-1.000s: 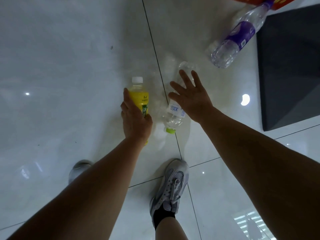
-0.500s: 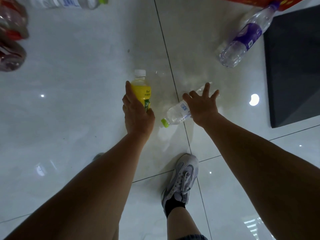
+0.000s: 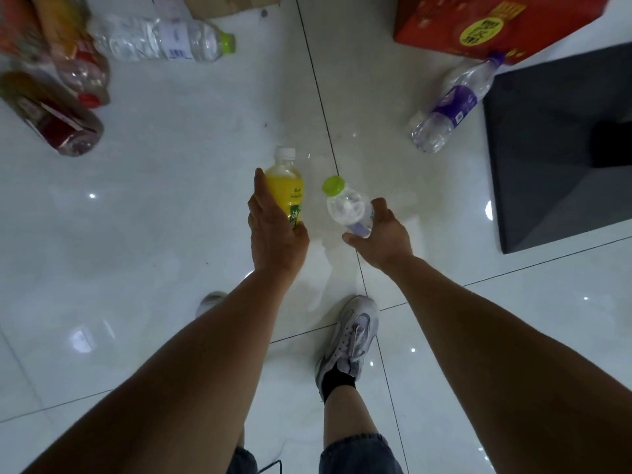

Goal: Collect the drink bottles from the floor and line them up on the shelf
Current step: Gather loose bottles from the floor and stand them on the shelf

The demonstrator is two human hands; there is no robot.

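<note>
My left hand (image 3: pixel 273 230) grips a yellow drink bottle (image 3: pixel 286 186) with a white cap, held above the white tiled floor. My right hand (image 3: pixel 383 234) grips a small clear water bottle (image 3: pixel 347 208) with a lime-green cap, its cap pointing up toward me. Lying on the floor are a clear bottle with a purple label (image 3: pixel 453 104) at the right, a large clear bottle with a green cap (image 3: pixel 160 41) at the top left, and red-labelled bottles (image 3: pixel 65 121) at the far left. No shelf is in view.
A red carton (image 3: pixel 478 25) sits at the top right beside a black flat base (image 3: pixel 561 148). A cardboard box edge (image 3: pixel 225 5) lies at the top. My shoes (image 3: pixel 352 333) stand on the tiles below my hands.
My right hand has closed round the clear water bottle and lifted it off the floor, cap now upward. Both hands have risen, and more of the floor shows at the top.
</note>
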